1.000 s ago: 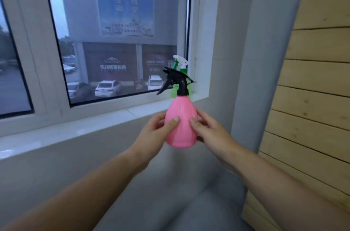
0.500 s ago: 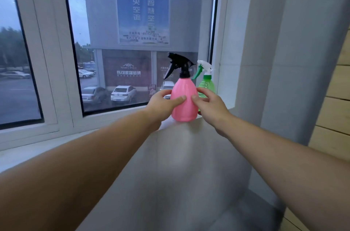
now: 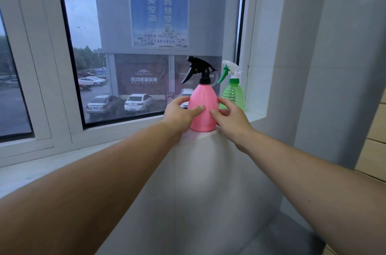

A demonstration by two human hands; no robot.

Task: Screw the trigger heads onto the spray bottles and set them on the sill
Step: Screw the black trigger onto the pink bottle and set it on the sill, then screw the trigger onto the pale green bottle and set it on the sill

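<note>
A pink spray bottle (image 3: 203, 99) with a black trigger head (image 3: 198, 69) stands upright on the white window sill (image 3: 117, 147) near its front edge. My left hand (image 3: 180, 111) grips its left side and my right hand (image 3: 229, 117) grips its right side, thumbs on the front. Just behind and to the right stands a green spray bottle (image 3: 235, 95) with a white and green trigger head (image 3: 228, 70), close to the window's right corner.
The window pane (image 3: 146, 45) and its white frame (image 3: 48, 87) rise right behind the sill. A grey wall column (image 3: 334, 66) closes the right side, with wooden panelling (image 3: 373, 156) beyond it. The grey wall face (image 3: 208, 192) drops below the sill.
Both hands have carried the pink bottle up from below the sill and set it down on the sill beside the green bottle. My view has moved closer to the window.
</note>
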